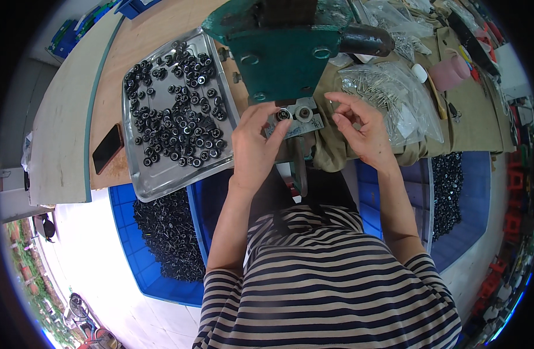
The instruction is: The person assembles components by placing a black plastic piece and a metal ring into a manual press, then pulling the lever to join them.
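My left hand [255, 139] pinches a small round black part with a metal centre [283, 114] between thumb and forefinger. It is held at the metal fixture block [296, 127] under the green press [278, 61]. Just right of that part, a pale ring-shaped seat [303, 114] sits on the block. My right hand [363, 125] hovers to the right of the block, thumb and forefinger apart, with nothing visible between them. A metal tray [136, 180] to the left carries many similar black round parts [182, 125].
A phone [108, 149] lies left of the tray. Clear bags of metal pins [374, 87] rest on brown cloth [476, 125] at right, near a pink cup [449, 72]. Below the table edge stand blue bins [130, 232] of small black parts, left and right. A lever [300, 171] hangs below the press.
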Demonstrator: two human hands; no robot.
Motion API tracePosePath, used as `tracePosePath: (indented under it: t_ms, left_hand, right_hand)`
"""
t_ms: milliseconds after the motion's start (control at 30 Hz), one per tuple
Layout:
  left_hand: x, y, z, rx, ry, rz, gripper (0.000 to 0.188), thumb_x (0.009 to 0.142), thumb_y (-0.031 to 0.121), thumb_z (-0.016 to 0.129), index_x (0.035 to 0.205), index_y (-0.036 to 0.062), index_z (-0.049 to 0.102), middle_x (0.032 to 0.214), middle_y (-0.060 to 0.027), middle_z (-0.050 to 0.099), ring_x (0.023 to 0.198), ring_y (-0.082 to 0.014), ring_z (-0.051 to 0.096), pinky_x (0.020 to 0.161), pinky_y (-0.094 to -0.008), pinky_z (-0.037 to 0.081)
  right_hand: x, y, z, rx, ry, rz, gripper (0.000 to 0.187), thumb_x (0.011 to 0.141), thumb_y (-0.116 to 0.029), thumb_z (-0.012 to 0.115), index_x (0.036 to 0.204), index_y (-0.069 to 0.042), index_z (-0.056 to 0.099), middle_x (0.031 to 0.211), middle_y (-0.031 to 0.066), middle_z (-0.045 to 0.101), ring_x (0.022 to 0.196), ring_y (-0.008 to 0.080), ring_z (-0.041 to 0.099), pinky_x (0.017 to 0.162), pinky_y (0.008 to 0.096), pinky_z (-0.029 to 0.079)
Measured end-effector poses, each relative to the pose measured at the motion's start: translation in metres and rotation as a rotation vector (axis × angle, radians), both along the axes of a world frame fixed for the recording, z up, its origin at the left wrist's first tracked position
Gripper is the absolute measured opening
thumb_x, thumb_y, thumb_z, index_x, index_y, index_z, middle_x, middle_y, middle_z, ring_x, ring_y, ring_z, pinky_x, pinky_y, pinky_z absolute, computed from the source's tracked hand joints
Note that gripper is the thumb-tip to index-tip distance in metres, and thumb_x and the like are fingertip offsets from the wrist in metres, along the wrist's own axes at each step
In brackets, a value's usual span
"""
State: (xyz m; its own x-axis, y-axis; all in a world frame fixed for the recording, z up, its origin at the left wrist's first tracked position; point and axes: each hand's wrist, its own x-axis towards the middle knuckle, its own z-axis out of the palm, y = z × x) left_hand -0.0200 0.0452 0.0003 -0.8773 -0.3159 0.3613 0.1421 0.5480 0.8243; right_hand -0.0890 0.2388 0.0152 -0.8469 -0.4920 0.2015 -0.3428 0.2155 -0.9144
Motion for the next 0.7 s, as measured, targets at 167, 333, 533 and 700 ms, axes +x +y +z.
tracePosePath:
  t_ms: [167, 333, 533, 700]
  left_hand:
    - [-0.004, -0.004, -0.002, 0.099, -0.092, -0.055, 0.027, 0.076, 0.007, 0.071, 0.102, 0.001, 0.066, 0.077, -0.0006, 0.052, 0.061, -0.0051, 0.045, 0.057, -0.0178, 0.038]
    - [-0.008, -0.023, -0.009, 0.265, -0.251, -0.213, 0.026, 0.078, 0.01, 0.069, 0.103, 0.0021, 0.066, 0.089, -0.0028, 0.056, 0.068, -0.0068, 0.049, 0.058, -0.0202, 0.04]
    - [-0.01, -0.03, -0.017, 0.409, -0.219, -0.312, 0.022, 0.083, 0.012, 0.065, 0.102, 0.0014, 0.065, 0.103, -0.0069, 0.059, 0.074, -0.0089, 0.052, 0.063, -0.0215, 0.042]
    - [-0.008, -0.031, -0.021, 0.376, -0.316, -0.294, 0.022, 0.088, 0.012, 0.059, 0.106, 0.0005, 0.064, 0.106, -0.0071, 0.058, 0.084, -0.0107, 0.052, 0.072, -0.0224, 0.042]
  right_hand:
    - [0.0, -0.005, -0.001, -0.135, -0.097, 0.062, 0.03, 0.083, 0.005, 0.055, 0.111, -0.004, 0.057, 0.079, -0.0024, 0.05, 0.068, 0.0046, 0.047, 0.06, 0.0179, 0.038]
    - [-0.002, -0.02, -0.008, -0.256, -0.156, 0.055, 0.021, 0.085, 0.003, 0.056, 0.105, -0.003, 0.057, 0.08, -0.001, 0.054, 0.069, 0.0047, 0.05, 0.061, 0.0182, 0.041]
    - [-0.001, -0.042, -0.014, -0.37, -0.183, 0.077, 0.013, 0.085, -0.001, 0.058, 0.098, -0.001, 0.059, 0.083, 0.0011, 0.059, 0.072, 0.0055, 0.054, 0.064, 0.0191, 0.044]
    - [-0.005, -0.058, -0.015, -0.36, -0.114, 0.094, 0.013, 0.085, -0.003, 0.059, 0.098, 0.001, 0.058, 0.086, 0.0044, 0.062, 0.073, 0.0071, 0.057, 0.065, 0.0211, 0.046]
